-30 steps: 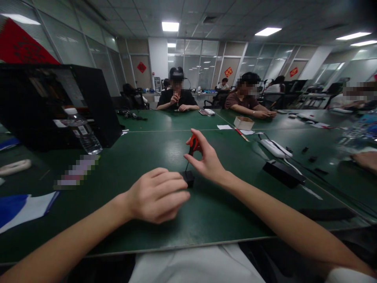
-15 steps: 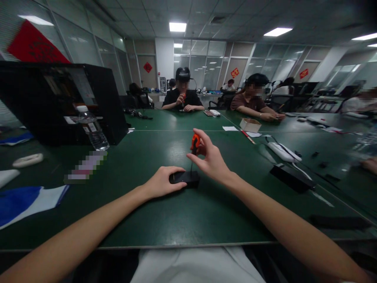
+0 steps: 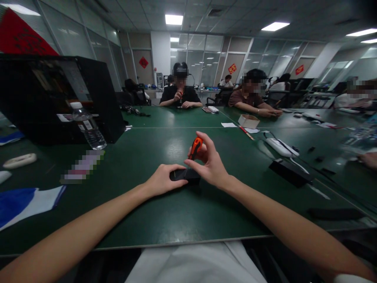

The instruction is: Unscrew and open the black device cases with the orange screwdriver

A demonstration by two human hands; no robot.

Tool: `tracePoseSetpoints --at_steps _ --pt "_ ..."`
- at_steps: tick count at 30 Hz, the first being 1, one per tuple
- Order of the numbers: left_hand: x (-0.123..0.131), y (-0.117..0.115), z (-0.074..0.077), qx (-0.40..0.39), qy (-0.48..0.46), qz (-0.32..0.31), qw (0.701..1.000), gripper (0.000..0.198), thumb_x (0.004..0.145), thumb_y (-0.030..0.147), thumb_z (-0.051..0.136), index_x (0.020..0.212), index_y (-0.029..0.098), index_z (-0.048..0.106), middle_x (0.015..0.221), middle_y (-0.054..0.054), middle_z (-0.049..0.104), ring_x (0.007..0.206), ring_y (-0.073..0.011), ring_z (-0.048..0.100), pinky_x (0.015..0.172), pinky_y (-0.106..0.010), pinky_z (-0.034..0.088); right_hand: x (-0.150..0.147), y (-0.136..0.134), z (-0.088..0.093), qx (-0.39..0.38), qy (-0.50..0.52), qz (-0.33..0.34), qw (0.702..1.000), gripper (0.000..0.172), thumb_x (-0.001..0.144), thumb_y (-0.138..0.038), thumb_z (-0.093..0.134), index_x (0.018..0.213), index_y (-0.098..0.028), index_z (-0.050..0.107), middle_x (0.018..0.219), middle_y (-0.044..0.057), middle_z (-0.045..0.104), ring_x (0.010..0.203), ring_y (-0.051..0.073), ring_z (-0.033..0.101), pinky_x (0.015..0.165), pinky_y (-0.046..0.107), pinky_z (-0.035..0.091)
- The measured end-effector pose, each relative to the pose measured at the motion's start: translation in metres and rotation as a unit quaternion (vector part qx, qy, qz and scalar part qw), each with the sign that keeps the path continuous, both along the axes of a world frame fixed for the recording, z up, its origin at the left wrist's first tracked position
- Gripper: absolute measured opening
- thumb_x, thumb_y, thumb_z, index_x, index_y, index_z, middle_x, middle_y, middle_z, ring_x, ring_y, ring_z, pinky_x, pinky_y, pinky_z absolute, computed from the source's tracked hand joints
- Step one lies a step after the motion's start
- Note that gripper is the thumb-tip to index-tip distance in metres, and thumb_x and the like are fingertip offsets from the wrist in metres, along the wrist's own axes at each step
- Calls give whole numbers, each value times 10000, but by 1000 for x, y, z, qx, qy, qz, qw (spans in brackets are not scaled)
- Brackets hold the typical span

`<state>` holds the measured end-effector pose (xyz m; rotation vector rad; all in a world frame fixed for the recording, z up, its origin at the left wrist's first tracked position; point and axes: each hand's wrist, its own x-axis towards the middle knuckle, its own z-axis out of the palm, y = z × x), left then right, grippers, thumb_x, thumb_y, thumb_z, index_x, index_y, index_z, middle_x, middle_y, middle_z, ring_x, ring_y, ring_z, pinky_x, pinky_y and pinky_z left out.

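My left hand (image 3: 160, 181) grips the left end of a small black box-shaped device (image 3: 192, 177) that lies on the green table (image 3: 165, 220). Its thumb and fingers press on the two long sides. Above the device, my right hand (image 3: 211, 163) is closed on a screwdriver (image 3: 196, 147) with an orange and black handle. The handle leans, its top to the right, and the thin shaft slopes down toward the device's top. Whether the tip touches the surface I cannot tell.
A plastic bottle (image 3: 90, 127) stands at the left by a black computer case (image 3: 113, 102). To the right lie a white power strip (image 3: 281, 147) and a black box (image 3: 290, 173). Farther off is an open carton (image 3: 248, 121). Two people sit across the table.
The screwdriver has gone from nearly upright to tilted, its tip shifting left along the device. My left hand still holds the device. The view has shifted slightly.
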<state>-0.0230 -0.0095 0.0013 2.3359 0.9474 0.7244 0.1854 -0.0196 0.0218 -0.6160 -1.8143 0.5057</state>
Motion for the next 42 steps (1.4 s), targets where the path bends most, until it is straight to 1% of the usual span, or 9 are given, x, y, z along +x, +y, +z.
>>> tracePoseSetpoints --at_steps 3,7,11,13,17,20,24,32,42 --pt "0 -1 -1 39 -27 -23 999 340 846 315 754 1156 181 721 1083 -56 765 940 -226 707 874 -330 538 1 -4 8 -1 -27 15 1000 761 916 -295 689 1536 -355 252 1007 22 609 898 193 651 892 417 593" --pt "2 -3 -3 103 -96 -67 988 224 964 233 580 1134 180 717 1188 -89 735 1099 -227 675 1003 -355 513 2 -12 22 -44 -59 101 992 754 937 -236 638 1563 -332 226 1084 45 623 999 185 650 962 410 567" --pt "5 -3 -6 115 -124 -85 982 225 997 201 520 1056 166 734 1049 -83 769 996 -207 703 950 -329 526 0 -17 26 -84 -47 135 986 750 955 -218 596 1585 -312 201 1157 71 638 975 174 655 923 389 583" --pt "6 -2 -6 108 -136 -77 982 208 989 210 547 1011 157 747 971 -75 777 905 -197 718 880 -304 540 -1 -15 21 -92 -46 134 986 676 969 -228 575 1566 -283 265 1131 71 653 953 172 662 921 385 580" --pt "5 0 -5 87 -152 -61 983 206 964 242 602 924 144 779 871 -70 786 812 -200 734 781 -280 545 -2 -6 5 -44 -91 71 992 339 912 -279 683 1239 -213 622 1076 66 663 981 193 658 900 354 560" --pt "5 1 -3 69 -167 -55 982 198 945 253 632 900 156 798 895 -69 803 863 -222 756 797 -286 554 -1 -1 -3 -19 -124 25 992 118 905 -302 695 912 -186 674 926 47 654 855 172 634 784 312 536" --pt "7 0 -4 53 -185 -62 979 140 900 201 675 925 175 811 983 -67 813 906 -224 767 843 -294 566 -1 -2 -3 6 -123 7 992 178 908 -304 693 791 -185 632 806 15 621 749 139 595 702 268 492" --pt "8 1 -5 113 -196 -42 973 71 842 182 753 785 189 794 866 -47 816 808 -200 764 831 -289 557 -5 -4 -7 8 -83 -5 997 266 880 -328 731 703 -180 599 720 -11 641 654 112 581 632 238 452" --pt "11 -1 -7 109 -172 -9 979 99 845 214 754 752 180 749 801 -28 776 757 -180 719 778 -298 516 -10 -5 -10 -6 -31 18 999 279 891 -350 727 671 -192 658 715 -8 672 641 111 582 628 249 449"
